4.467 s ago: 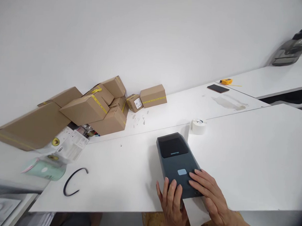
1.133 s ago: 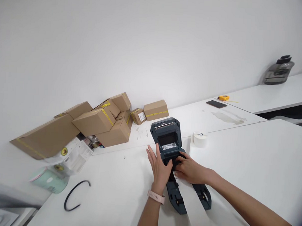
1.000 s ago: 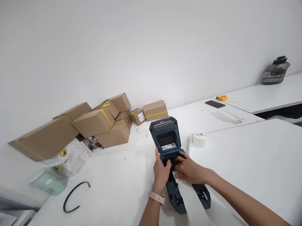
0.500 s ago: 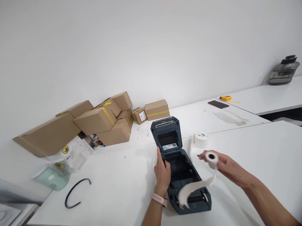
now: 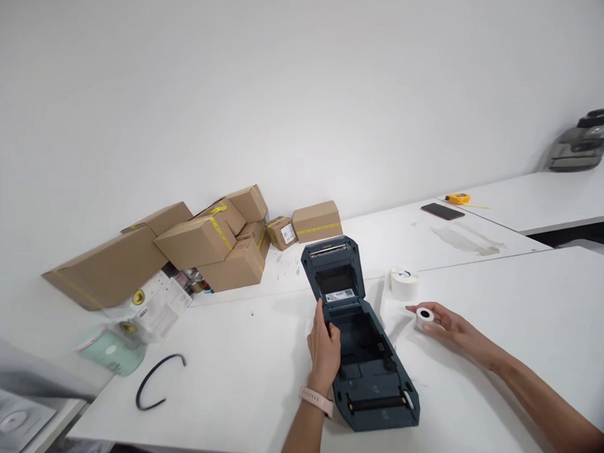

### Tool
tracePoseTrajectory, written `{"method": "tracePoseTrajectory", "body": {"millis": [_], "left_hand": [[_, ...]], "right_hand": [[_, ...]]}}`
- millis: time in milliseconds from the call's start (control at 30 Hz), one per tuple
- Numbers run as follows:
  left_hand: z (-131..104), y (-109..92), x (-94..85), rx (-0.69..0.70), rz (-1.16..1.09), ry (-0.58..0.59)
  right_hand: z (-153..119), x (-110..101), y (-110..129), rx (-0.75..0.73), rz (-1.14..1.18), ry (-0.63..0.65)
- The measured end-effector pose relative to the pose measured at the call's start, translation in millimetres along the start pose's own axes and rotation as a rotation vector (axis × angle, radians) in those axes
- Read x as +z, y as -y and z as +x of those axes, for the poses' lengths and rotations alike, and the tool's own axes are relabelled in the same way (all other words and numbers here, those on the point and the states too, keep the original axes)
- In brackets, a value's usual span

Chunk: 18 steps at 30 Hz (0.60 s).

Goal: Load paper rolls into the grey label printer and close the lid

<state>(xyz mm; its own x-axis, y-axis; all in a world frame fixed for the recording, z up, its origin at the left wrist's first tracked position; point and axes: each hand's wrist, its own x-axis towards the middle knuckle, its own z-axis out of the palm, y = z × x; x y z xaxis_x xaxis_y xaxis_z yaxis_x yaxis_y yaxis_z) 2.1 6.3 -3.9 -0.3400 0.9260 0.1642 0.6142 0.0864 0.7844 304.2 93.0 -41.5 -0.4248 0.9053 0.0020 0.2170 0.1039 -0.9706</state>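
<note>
A dark label printer [image 5: 370,370] stands on the white table with its lid raised, its inner bay and roller exposed. My left hand [image 5: 325,344] grips the printer's left side near the hinge, with a pink watch band on the wrist. To the right of the printer, my right hand [image 5: 450,332] holds a small white paper roll [image 5: 425,317] with a dark core between thumb and fingers. A strip of paper trails from the roll toward the printer's edge. Just behind, a larger white label roll [image 5: 404,284] rests on the table.
Cardboard boxes [image 5: 196,245] are piled at the back left, beside clear packaging and a green container [image 5: 114,352]. A black curved strip [image 5: 148,381] lies front left. Farther right are a phone [image 5: 442,211], a yellow tape measure [image 5: 458,198] and a dark jug [image 5: 583,145].
The paper strip that hung over the printer's front has swung off it to beside the right edge. My right hand still holds the roll. The camera view has shifted slightly.
</note>
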Motion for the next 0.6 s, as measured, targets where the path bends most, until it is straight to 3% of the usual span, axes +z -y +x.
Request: {"method": "tracePoseTrajectory", "body": {"millis": [200,333,433,600], "left_hand": [[1,2,1.8,-0.008,0.005,0.004],[1,4,2.5,0.004,-0.026,-0.014],[1,4,2.4,0.018,-0.046,-0.040],[1,6,3.5,0.015,-0.142,-0.107]], "right_hand": [[17,3,-38,-0.029,-0.011,-0.035],[25,-8,-54,0.055,0.138,-0.244],[43,-17,-52,0.098,0.148,-0.412],[92,-21,-34,0.120,0.081,-0.381]]}}
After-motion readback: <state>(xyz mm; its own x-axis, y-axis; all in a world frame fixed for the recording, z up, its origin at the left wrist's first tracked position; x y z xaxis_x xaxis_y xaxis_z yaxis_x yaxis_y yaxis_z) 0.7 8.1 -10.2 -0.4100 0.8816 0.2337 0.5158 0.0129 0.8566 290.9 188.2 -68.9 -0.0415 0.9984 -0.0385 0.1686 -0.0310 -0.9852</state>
